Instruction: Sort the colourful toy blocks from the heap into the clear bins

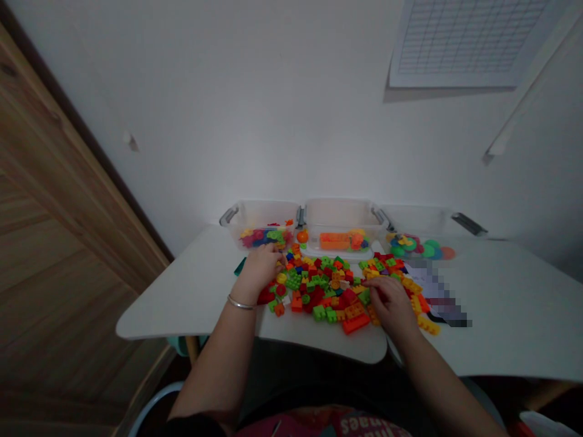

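A heap of colourful plastic building blocks (pixel 321 282) lies spread over the white table. My left hand (pixel 263 266), with a silver bangle at the wrist, is over the heap's left edge, just in front of the left clear bin (pixel 241 227). Its fingers are loosely bent and look apart; their tips are partly hidden, and no block shows in them. At the heap's right side, my right hand (pixel 394 302) reaches down among yellow and green blocks. Its index finger is stretched out leftward, and no held block can be seen. Mixed small pieces fill the bottom of the left bin.
The middle clear bin (pixel 337 211) holds orange pieces. Round coloured pieces lie in the right clear bin (pixel 419 218). A printed sheet (pixel 421 282), partly blurred, lies right of the heap. Behind stands a white wall (pixel 291 121); a wooden panel (pixel 54 261) is at left.
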Demonstrator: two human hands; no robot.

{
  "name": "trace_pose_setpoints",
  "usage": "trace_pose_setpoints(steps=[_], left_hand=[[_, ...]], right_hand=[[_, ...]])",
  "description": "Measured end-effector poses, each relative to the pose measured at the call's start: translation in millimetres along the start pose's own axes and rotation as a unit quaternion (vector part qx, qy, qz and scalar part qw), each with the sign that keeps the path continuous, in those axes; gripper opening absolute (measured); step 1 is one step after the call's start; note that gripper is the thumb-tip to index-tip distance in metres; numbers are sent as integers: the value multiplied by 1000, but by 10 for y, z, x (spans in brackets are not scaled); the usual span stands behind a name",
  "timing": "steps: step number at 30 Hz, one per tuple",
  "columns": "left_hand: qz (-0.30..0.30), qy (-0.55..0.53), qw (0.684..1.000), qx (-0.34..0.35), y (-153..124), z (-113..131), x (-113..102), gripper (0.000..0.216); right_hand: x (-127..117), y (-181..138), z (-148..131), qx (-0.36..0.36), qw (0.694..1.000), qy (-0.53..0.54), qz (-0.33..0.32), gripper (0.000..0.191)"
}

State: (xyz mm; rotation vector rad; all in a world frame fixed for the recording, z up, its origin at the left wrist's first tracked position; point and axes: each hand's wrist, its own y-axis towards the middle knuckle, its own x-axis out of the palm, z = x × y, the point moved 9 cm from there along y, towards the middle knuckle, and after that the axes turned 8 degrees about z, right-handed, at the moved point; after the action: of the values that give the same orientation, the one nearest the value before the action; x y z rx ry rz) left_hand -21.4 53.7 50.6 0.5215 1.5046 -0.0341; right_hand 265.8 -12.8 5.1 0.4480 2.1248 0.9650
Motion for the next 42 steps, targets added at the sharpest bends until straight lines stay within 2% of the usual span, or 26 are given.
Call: trace_pose_setpoints(steps=[3, 9, 18, 23, 30, 42], left_hand=[[12, 25, 1000, -6, -25, 36, 8, 15], [-15, 20, 999, -22, -78, 64, 81, 18], [0, -2, 999, -36, -59, -9, 118, 18], [-8, 22, 999, -47, -45, -21, 171, 20], [-6, 25, 997, -70, -32, 11, 133, 22], [-33, 30, 997, -61, 44, -44, 250, 16]], right_hand=[[7, -5, 10, -2, 1000, 0, -3, 18], [-2, -2, 14, 0, 1000, 1, 2, 17], [-3, -10, 19, 3, 1000, 0, 1, 17], [-7, -5, -1, -3, 1000, -4, 4, 18], [-13, 4, -32, -12, 1000, -5, 2, 18], [11, -13, -10, -19, 1000, -5, 0, 17]])
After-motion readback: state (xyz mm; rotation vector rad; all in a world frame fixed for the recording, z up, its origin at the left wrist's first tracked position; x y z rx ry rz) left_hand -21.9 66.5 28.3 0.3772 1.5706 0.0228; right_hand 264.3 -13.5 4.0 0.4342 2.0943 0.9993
